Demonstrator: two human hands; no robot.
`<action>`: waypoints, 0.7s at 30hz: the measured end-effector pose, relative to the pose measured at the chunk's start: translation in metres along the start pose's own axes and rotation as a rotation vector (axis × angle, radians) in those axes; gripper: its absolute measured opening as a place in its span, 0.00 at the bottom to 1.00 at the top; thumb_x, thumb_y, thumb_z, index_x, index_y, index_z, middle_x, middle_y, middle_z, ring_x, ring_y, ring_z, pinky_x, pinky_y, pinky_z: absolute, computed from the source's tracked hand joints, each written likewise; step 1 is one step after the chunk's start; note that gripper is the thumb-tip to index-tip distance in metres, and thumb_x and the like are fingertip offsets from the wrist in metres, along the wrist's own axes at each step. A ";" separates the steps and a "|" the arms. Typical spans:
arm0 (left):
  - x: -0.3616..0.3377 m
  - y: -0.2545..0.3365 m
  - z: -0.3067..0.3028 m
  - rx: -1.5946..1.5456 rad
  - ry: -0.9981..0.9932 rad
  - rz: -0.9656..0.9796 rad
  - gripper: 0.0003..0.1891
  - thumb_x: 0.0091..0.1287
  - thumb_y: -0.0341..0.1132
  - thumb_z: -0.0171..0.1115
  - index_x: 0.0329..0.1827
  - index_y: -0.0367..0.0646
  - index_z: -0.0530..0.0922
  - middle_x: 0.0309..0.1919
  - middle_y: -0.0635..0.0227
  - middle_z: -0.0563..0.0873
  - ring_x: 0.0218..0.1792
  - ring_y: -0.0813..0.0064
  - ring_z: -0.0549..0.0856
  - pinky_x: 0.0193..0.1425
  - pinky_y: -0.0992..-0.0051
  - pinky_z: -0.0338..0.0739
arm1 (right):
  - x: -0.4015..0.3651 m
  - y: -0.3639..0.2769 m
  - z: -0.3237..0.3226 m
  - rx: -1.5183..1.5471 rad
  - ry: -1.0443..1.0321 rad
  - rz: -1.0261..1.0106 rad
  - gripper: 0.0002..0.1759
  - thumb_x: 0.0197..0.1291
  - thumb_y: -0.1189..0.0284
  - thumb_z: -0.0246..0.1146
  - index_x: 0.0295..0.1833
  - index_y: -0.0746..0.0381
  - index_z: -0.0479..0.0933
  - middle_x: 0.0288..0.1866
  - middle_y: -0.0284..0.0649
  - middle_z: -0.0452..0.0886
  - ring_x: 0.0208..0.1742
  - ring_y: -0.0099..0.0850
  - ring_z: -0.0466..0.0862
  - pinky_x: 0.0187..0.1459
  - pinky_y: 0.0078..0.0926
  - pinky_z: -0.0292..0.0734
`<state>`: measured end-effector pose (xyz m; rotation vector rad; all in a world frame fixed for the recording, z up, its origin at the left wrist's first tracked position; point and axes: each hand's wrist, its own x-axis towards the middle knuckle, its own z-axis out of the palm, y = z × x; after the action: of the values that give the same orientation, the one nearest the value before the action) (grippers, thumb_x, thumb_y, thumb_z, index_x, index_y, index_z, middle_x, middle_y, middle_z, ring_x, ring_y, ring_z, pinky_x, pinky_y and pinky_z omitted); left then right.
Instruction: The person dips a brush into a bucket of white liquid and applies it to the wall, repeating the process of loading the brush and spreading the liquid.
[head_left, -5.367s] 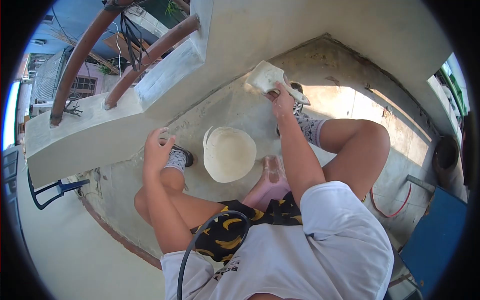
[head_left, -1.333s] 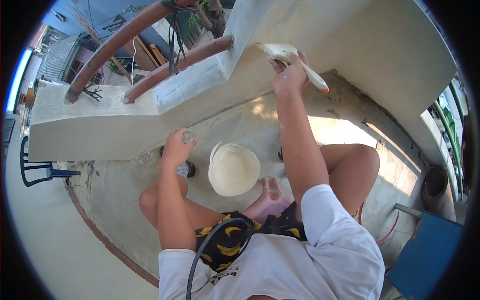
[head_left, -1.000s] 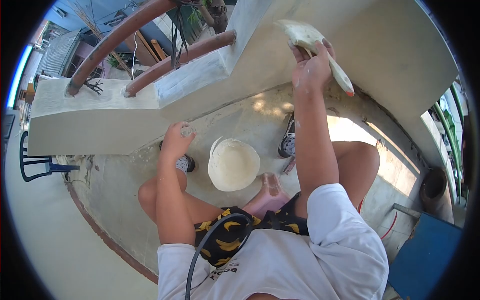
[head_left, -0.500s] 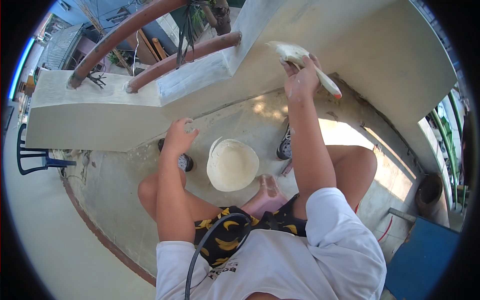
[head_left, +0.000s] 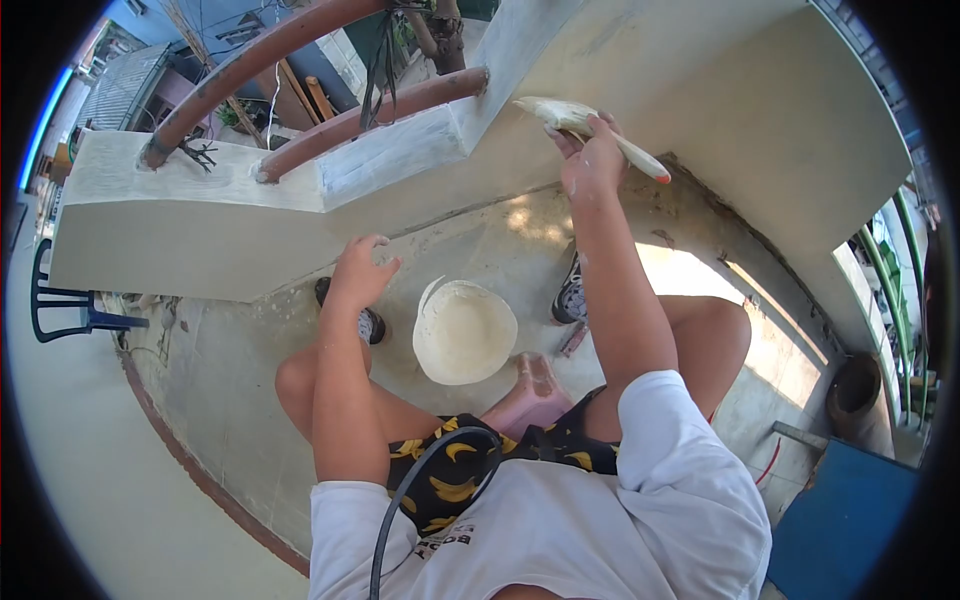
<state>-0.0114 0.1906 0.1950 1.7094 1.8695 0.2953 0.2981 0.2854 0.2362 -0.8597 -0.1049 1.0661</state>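
My right hand (head_left: 594,158) is closed round a white-coated paintbrush (head_left: 640,158) with a reddish handle tip. The pale bristles point left, close to the cream wall (head_left: 690,90). My left hand (head_left: 365,272) hangs over the floor left of the bucket, fingers curled but apart, nothing between them, with pale smears on the fingertips. Between my feet stands a round white bucket (head_left: 466,332) holding a pale cream substance.
A pink stool (head_left: 530,395) is under me. Reddish-brown rails (head_left: 375,122) rise from the low wall's ledge. A dark blue chair (head_left: 90,318) stands at the left, a blue panel (head_left: 845,520) at lower right, and a clay-like pot (head_left: 860,395) above it.
My right hand and the brush have moved a little left along the wall, and the brush lies flatter. My left hand has barely moved.
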 end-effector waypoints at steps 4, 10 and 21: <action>0.001 0.000 0.008 0.005 -0.014 0.022 0.22 0.60 0.42 0.68 0.55 0.41 0.79 0.58 0.52 0.78 0.59 0.52 0.77 0.64 0.63 0.72 | 0.012 -0.014 0.039 0.006 0.006 -0.046 0.20 0.66 0.80 0.51 0.63 0.65 0.61 0.58 0.55 0.68 0.52 0.53 0.79 0.47 0.50 0.88; 0.000 -0.003 0.004 -0.002 0.009 0.021 0.22 0.60 0.42 0.68 0.54 0.41 0.79 0.57 0.52 0.78 0.60 0.52 0.77 0.64 0.62 0.72 | 0.002 -0.044 0.017 0.230 -0.115 -0.320 0.17 0.66 0.79 0.51 0.59 0.68 0.63 0.57 0.55 0.70 0.46 0.49 0.83 0.39 0.38 0.91; 0.002 -0.002 0.008 -0.006 0.005 0.052 0.22 0.60 0.41 0.68 0.55 0.41 0.79 0.57 0.51 0.78 0.60 0.52 0.77 0.64 0.62 0.72 | 0.040 -0.117 0.066 0.268 -0.206 -0.416 0.21 0.66 0.80 0.51 0.63 0.68 0.57 0.54 0.55 0.69 0.46 0.52 0.81 0.41 0.46 0.90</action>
<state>-0.0084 0.1903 0.1872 1.7568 1.8284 0.3258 0.3727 0.3313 0.3453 -0.4565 -0.2939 0.7518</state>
